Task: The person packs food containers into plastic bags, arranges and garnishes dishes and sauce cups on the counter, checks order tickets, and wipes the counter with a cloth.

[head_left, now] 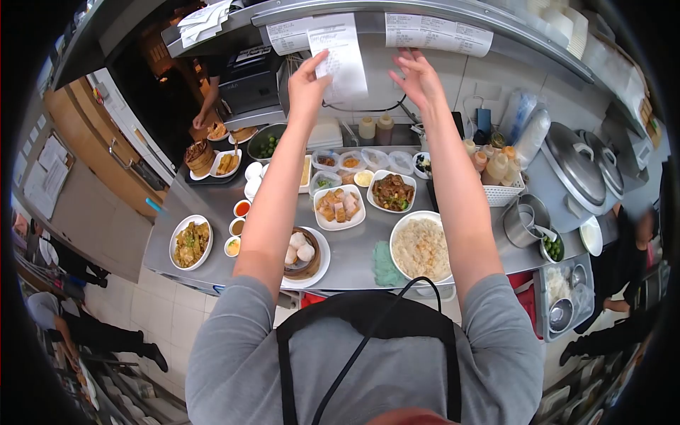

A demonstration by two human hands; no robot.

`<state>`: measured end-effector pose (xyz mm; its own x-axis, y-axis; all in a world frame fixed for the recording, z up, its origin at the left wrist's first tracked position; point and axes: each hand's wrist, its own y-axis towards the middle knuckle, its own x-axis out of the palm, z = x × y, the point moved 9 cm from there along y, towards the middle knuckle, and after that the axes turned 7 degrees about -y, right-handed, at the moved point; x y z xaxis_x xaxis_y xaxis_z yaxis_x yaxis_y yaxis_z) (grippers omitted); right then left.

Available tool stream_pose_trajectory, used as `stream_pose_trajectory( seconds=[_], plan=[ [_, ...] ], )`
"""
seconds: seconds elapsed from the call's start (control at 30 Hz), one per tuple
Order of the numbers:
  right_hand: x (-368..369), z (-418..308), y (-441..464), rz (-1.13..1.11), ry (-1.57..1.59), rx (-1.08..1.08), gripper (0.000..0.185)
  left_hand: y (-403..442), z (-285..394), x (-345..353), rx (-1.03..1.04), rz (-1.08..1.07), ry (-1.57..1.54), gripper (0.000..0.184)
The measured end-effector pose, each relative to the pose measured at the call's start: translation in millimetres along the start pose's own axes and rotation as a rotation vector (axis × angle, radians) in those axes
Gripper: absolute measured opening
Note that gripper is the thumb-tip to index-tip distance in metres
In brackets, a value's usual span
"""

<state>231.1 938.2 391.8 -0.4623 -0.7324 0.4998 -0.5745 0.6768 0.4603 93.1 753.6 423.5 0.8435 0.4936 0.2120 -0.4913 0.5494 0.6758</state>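
Note:
Up at the shelf rail, my left hand (309, 83) pinches the left edge of a printed order slip (345, 60) that hangs down over the wall. Behind it a wider slip (287, 35) stays on the rail. My right hand (419, 79) is raised with its fingers apart and holds nothing; its fingertips are just below another printed slip (439, 35). Beneath my arms on the steel counter (354, 256) are a plate of rice (423, 244), a dish of sliced meat (340, 207), a dish of browned meat (393, 191) and a steamer of white buns (301, 251).
A bowl of food (191, 242) and small sauce cups (241, 208) stand at the left. Squeeze bottles (499, 166) in a white basket, large lidded pots (574, 166) and a metal container (525, 221) occupy the right. A co-worker's hand (199, 121) reaches toward food at the back left.

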Motion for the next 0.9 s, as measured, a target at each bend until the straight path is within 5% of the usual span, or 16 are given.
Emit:
stream_pose_trajectory(
  seconds=[0.1,0.3,0.53,0.7,0.83,0.9],
  plan=[
    [13,1,8,-0.019,0.248,0.035,0.037,23,14,8,0.06,-0.015,0.037,0.043],
    [22,18,-20,0.193,0.182,0.068,0.018,23,14,1,0.115,-0.028,0.121,0.033],
    [68,56,-70,0.188,0.278,0.279,0.019,-10,-21,-17,-0.068,-0.042,0.1,0.029],
    [84,36,-29,0.123,0.36,0.212,0.021,-17,-14,-17,-0.084,-0.058,0.096,0.028],
    [81,13,-20,0.08,0.109,0.122,0.027,-25,-3,-13,-0.107,-0.07,0.065,0.028],
    [38,0,-17,0.305,0.201,0.052,0.032,-26,-3,-14,-0.081,-0.088,0.056,0.028]
  ],
)
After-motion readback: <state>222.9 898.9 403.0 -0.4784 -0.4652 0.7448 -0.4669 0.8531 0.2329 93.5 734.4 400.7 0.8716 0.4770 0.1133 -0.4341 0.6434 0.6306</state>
